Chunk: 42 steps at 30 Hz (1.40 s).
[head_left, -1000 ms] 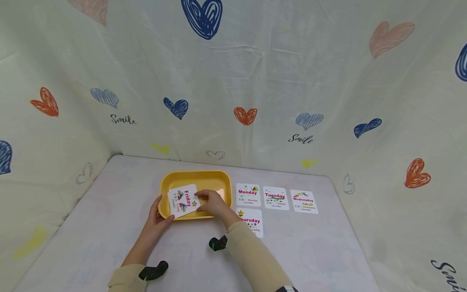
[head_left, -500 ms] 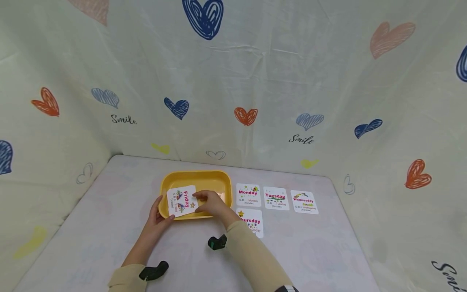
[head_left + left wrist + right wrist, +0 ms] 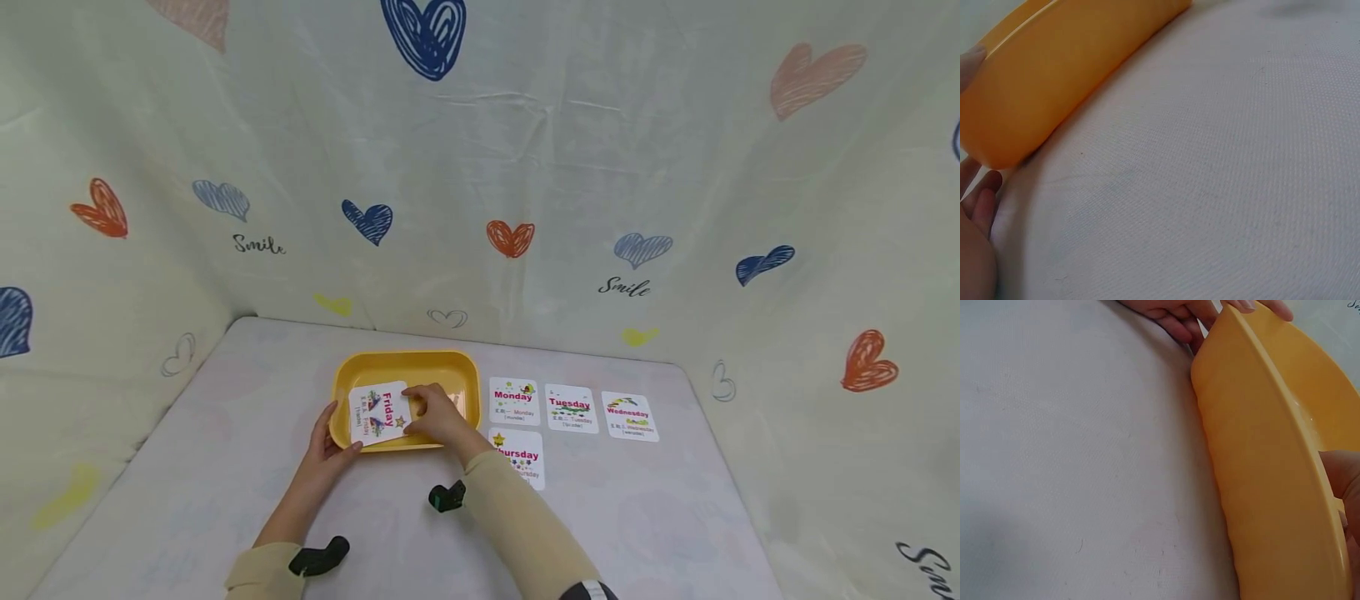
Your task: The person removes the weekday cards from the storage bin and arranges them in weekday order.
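A yellow tray (image 3: 442, 360) stands at the back of the table, with a white Friday card (image 3: 378, 414) turned sideways over its left part. My left hand (image 3: 318, 467) holds the tray at its front left corner, thumb at the front rim and fingers round the side. In the left wrist view, the tray wall (image 3: 1079, 69) shows with fingers (image 3: 984, 209) under its corner. My right hand (image 3: 444, 423) reaches over the front rim and pinches the Friday card's right edge between thumb and index finger. The right wrist view has the tray wall (image 3: 1260, 450) hiding most of that hand.
Right of the tray, a Monday card (image 3: 513, 402), a Tuesday card (image 3: 572, 409) and a Wednesday card (image 3: 630, 416) lie in a row. Below Monday lies a Thursday card (image 3: 525, 458), partly covered by the right sleeve. A heart-patterned curtain (image 3: 555, 292) encloses the table.
The Friday card has turned slightly straighter and settled a little lower in the tray, with my right hand still at its edge. My left hand has kept its place on the tray.
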### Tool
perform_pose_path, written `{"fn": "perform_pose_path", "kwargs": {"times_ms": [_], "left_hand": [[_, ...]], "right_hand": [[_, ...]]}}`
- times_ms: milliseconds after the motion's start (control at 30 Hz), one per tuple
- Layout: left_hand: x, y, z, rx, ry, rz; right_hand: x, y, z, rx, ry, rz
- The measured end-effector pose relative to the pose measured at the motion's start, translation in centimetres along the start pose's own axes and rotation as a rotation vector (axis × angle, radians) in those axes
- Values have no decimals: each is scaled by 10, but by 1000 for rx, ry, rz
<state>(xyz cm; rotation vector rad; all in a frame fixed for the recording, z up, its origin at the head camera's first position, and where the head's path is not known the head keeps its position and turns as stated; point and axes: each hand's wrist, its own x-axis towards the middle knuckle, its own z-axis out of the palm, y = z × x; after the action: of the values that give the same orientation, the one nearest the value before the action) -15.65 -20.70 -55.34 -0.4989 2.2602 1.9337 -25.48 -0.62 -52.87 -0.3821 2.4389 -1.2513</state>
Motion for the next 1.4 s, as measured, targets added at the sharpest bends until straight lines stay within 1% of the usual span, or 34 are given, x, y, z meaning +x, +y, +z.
{"fn": "perform_pose_path", "kwargs": {"times_ms": [100, 233, 400, 533, 733, 900, 1067, 1167, 1400], "left_hand": [[0, -1, 0, 13, 2, 7], [0, -2, 0, 21, 6, 25], [0, -3, 0, 20, 5, 34], [-1, -2, 0, 21, 6, 37], [-1, -3, -1, 24, 7, 39], [0, -3, -1, 4, 10, 7], [-1, 0, 1, -3, 6, -4], [-1, 1, 2, -3, 9, -6], [1, 2, 2, 6, 25, -8]], "right_hand": [[3, 0, 2, -7, 28, 13], [6, -2, 5, 19, 51, 24], [11, -4, 8, 38, 56, 1], [16, -4, 8, -34, 50, -35], [21, -7, 7, -187, -3, -108], [24, -10, 10, -308, -44, -131], [26, -9, 11, -364, -79, -99], [28, -8, 11, -389, -84, -83], [30, -10, 11, -346, -76, -54]]}}
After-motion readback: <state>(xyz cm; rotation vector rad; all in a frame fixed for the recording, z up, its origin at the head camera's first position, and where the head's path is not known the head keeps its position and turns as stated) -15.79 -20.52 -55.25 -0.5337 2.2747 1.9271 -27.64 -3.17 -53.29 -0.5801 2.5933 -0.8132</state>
